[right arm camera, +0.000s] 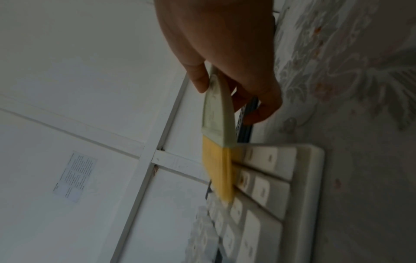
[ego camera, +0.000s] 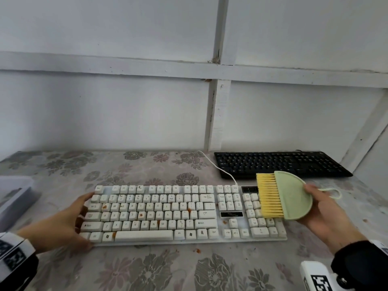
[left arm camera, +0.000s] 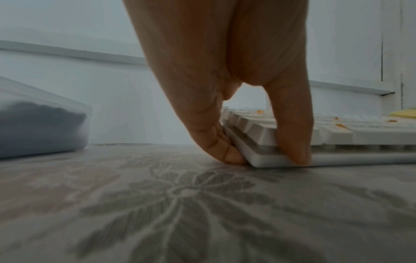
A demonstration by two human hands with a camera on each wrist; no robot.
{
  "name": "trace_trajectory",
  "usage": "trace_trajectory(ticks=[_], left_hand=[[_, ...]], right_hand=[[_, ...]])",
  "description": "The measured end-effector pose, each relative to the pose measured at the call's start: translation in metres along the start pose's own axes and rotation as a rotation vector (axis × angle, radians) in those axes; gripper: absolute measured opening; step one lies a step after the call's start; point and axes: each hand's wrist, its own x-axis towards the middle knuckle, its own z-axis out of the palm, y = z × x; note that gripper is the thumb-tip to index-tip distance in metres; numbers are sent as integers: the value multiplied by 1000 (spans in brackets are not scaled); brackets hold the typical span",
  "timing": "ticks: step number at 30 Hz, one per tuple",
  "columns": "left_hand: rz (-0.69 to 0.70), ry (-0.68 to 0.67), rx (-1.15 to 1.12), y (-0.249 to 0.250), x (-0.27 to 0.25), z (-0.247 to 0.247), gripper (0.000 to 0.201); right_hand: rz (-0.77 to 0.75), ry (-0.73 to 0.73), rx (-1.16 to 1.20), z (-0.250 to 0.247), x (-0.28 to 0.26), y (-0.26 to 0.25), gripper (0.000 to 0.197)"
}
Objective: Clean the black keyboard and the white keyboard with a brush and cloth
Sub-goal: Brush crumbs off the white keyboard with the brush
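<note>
The white keyboard (ego camera: 168,213) lies across the middle of the table, with orange-brown crumbs (ego camera: 190,210) stuck among its keys. My left hand (ego camera: 84,219) grips its left end, finger on the side edge and thumb on the front edge (left arm camera: 268,158). My right hand (ego camera: 310,198) holds a brush (ego camera: 294,198) with a green half-round handle. Its yellow bristles (ego camera: 269,196) point left over the number pad and seem to touch the keys (right arm camera: 218,169). The black keyboard (ego camera: 281,163) sits at the back right, untouched. No cloth is in view.
A translucent plastic box (ego camera: 14,198) with something dark inside stands at the left edge. The white cable (ego camera: 218,168) runs from the white keyboard back to the wall. Loose crumbs (ego camera: 197,250) lie on the floral tablecloth (ego camera: 147,269) in front. A white panelled wall closes the back.
</note>
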Motion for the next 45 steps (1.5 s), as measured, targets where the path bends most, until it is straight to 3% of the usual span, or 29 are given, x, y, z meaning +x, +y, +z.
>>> trace_trajectory(ticks=[5,10,12,14,18,23,29,30,33,34,39,42,45], left_hand=[[26,4,-5,-2,0,0,123],[36,12,-17,-5,2,1,129],[26,7,9,-6,3,0,138],[21,14,21,-11,6,-2,139],[13,37,-7,-24,12,-4,121],[43,75,-32,-19,7,-1,113],[78,72,-15,-17,8,-1,123],[69,54,-2,-16,8,-1,127],[56,21,45,-13,8,-2,137],[59,17,49,-13,9,-3,139],[56,32,26,-15,11,-2,134],[73,52,-31,-17,10,-3,127],[90,24,-46,-24,11,-5,134]], right_hand=[[-127,44,-35,-18,3,-17,20],[-321,7,-118,-20,-1,-27,11],[-385,-43,-244,-21,0,-26,55],[-457,-60,-305,-16,0,-29,72],[-518,-137,-335,-2,-6,-40,47],[-526,-176,-434,-5,-6,-36,70],[-505,-188,-539,-14,-14,-34,74],[-496,-200,-571,-16,-18,-33,69],[-422,-264,-633,-25,-33,-28,24],[-401,-276,-655,-30,-36,-26,23],[-262,-341,-690,-45,-45,-37,43],[-339,-308,-688,-37,-39,-52,82],[-393,-273,-648,-20,-29,-60,93]])
